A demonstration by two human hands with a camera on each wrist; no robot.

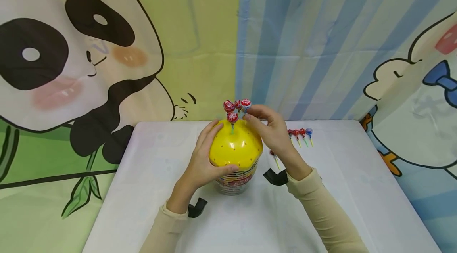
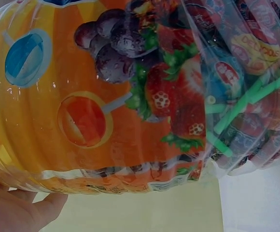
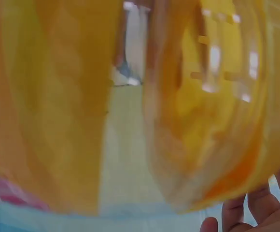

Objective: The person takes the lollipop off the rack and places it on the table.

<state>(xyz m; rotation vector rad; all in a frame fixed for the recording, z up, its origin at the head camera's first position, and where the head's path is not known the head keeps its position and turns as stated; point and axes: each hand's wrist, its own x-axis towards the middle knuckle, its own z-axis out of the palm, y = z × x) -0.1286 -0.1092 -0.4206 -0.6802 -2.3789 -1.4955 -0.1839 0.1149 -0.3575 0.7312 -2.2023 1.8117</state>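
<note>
The lollipop jar (image 1: 235, 163) stood mid-desk (image 1: 150, 189), its yellow domed lid (image 1: 235, 146) cupped by the left hand (image 1: 205, 158), grip wrapped round it. Above the lid, the right hand (image 1: 273, 130) pinched a lollipop (image 1: 245, 104); light and brittle-headed, probably best held by its thin stick.

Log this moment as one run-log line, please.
left hand: holds yellow dome lid | right hand: pinches lollipop at lid top | loose lollipops: on table
</note>
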